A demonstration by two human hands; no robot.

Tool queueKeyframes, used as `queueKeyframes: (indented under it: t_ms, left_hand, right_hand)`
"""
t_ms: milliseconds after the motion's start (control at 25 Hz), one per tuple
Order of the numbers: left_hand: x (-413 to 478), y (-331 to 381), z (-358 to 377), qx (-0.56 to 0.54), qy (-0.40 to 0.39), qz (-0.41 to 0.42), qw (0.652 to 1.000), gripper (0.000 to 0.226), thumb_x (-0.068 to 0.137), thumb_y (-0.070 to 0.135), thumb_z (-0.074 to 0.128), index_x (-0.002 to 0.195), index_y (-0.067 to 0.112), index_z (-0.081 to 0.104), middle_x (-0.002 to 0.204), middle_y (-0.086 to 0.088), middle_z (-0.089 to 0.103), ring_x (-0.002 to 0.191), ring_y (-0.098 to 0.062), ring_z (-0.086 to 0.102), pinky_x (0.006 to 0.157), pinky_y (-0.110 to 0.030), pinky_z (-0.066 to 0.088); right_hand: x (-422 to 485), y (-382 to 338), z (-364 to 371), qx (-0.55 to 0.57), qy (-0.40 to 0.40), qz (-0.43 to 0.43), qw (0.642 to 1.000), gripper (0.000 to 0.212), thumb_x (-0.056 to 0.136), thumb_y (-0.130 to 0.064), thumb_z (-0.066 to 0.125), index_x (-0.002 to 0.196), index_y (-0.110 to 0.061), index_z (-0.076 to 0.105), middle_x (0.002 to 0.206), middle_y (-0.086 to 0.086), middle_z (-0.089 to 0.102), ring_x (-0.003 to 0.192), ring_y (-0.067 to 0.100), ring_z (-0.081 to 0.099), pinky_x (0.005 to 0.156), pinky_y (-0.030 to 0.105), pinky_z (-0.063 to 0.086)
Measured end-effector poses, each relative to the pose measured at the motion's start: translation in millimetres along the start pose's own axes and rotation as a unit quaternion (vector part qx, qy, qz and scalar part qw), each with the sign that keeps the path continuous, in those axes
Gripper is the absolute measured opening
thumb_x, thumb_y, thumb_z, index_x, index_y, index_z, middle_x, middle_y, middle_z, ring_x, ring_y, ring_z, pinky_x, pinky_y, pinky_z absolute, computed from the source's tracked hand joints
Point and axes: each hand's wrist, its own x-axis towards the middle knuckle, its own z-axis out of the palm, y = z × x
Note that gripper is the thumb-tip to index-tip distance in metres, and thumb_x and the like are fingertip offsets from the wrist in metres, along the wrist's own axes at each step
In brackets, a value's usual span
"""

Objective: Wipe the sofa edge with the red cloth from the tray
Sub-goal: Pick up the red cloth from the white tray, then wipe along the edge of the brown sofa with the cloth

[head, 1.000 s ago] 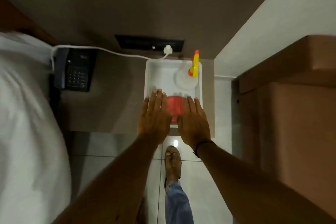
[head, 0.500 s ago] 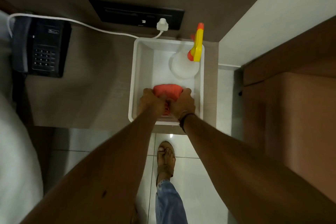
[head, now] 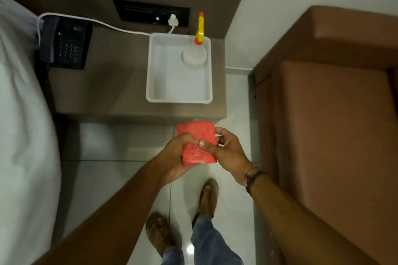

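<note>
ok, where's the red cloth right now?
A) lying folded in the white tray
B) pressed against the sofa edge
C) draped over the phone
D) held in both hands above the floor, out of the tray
D: the folded red cloth sits between the left hand and right hand over the tiled floor, while the white tray holds only the spray bottle.
</note>
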Motion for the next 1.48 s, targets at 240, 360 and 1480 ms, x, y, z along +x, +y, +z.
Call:
queueKeyframes:
  t_ms: [240,360,1480]
  left_hand:
    - [-15,-169,42,-0.035,0.051,-0.040,0.997,0.050,0.104,0.018,0.060,0.153,0.006,0.058,0.144,-0.028,0.074,0.106,-0.034,0.082,0.080,-0.044,0.071]
    - [11,-250,56,-0.082,0.105,-0.043,0.990,0.058,0.102,0.014,0.063,0.158,0.009,0.051,0.150,-0.026,0.067,0.132,-0.045,0.070,0.098,-0.060,0.063]
    - [292,-548,75,0.265,0.099,0.206,0.937,0.080,0.106,0.061,0.038,0.177,0.029,0.017,0.186,-0.002,0.024,0.171,-0.029,0.029,0.139,-0.053,0.024]
  right_hand:
    - [-81,107,-109,-0.131,0.023,0.012,0.991,0.059,0.086,-0.025,0.089,0.139,-0.020,0.063,0.109,0.014,0.072,0.094,0.024,0.072,0.074,0.024,0.063]
    - [-100,160,-192,-0.288,0.133,-0.063,0.946,0.062,0.092,-0.034,0.082,0.148,-0.018,0.059,0.129,0.007,0.071,0.110,0.020,0.071,0.090,0.018,0.057]
    - [-113,426,-343,-0.665,0.229,-0.306,0.642,0.096,0.090,-0.066,0.044,0.172,-0.021,0.021,0.183,0.009,0.012,0.170,0.032,0.008,0.132,0.061,0.012]
